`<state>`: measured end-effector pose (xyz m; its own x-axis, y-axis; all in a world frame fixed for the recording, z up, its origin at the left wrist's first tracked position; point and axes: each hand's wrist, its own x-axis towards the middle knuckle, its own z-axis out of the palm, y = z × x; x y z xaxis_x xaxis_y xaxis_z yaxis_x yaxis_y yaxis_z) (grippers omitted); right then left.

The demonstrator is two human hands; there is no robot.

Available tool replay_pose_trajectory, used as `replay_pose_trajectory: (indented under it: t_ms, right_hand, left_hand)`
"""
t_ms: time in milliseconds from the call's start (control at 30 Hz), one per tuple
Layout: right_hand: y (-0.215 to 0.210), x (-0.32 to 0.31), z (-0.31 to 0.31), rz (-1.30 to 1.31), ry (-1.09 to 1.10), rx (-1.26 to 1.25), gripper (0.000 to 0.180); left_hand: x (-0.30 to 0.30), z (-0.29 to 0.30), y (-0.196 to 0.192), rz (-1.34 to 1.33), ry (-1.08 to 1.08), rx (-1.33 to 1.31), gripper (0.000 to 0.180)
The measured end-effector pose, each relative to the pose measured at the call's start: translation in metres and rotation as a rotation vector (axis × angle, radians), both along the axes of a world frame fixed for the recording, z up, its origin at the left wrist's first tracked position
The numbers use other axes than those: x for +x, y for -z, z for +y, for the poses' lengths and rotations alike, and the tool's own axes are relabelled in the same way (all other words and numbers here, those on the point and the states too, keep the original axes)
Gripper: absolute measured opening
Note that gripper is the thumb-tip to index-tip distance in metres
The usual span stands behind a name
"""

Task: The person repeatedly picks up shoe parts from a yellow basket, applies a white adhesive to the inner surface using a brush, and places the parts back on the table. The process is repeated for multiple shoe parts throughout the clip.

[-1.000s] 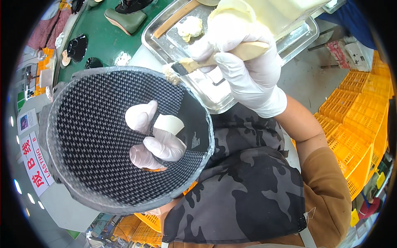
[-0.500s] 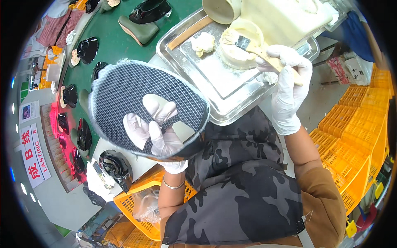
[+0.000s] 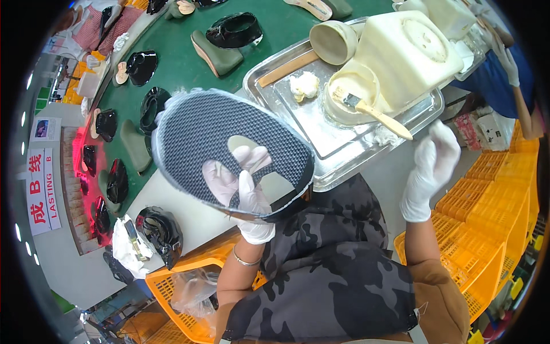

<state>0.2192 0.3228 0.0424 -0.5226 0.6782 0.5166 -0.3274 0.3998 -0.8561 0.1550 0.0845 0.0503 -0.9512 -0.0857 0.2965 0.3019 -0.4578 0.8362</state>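
Observation:
My left hand [image 3: 246,186], in a white glove, grips a large rounded shoe upper [image 3: 212,123] with dark woven lining and a pale, fuzzy edge. Its fingers curl over a dark strip between two pale patches. To the right, my gloved right hand [image 3: 432,166] is raised beside the tray, holding nothing, thumb apart from its bent fingers. A paintbrush [image 3: 387,119] with a wooden handle leans in a round tub [image 3: 375,94] of cream-coloured paste, bristles in the tub and handle sticking out toward my right hand.
The metal tray [image 3: 321,169] also bears a beige cup [image 3: 331,43], a wooden strip [image 3: 286,69], a white lump [image 3: 304,85] and a big pale container [image 3: 401,51]. Shoe parts [image 3: 234,30] lie across the green table [image 3: 177,63]. Yellow crates [image 3: 470,223] stand right; a co-worker's gloved hand [image 3: 505,60] shows far right.
My right hand has let go of the brush and drawn away to the right and down. The brush now rests in the tub. My left hand still holds the shoe upper.

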Motion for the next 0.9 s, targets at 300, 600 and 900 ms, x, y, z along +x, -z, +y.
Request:
replay_pose_trajectory:
  t_ms: [300,600,900]
  right_hand:
    - [0.003,0.008,-0.098,-0.619,-1.244,-1.498,0.034]
    - [-0.033,-0.014,-0.101,-0.613,-1.364,-1.425,0.026]
    - [-0.106,-0.145,-0.009,-0.295,-0.873,-0.431,0.029]
  left_hand:
    - [0.016,-0.005,0.009,-0.034,-0.144,0.054,0.052]
    - [0.011,-0.056,0.042,-0.151,-0.004,-0.148,0.068]
    - [-0.109,-0.057,0.019,0.408,-0.121,-1.380,0.056]
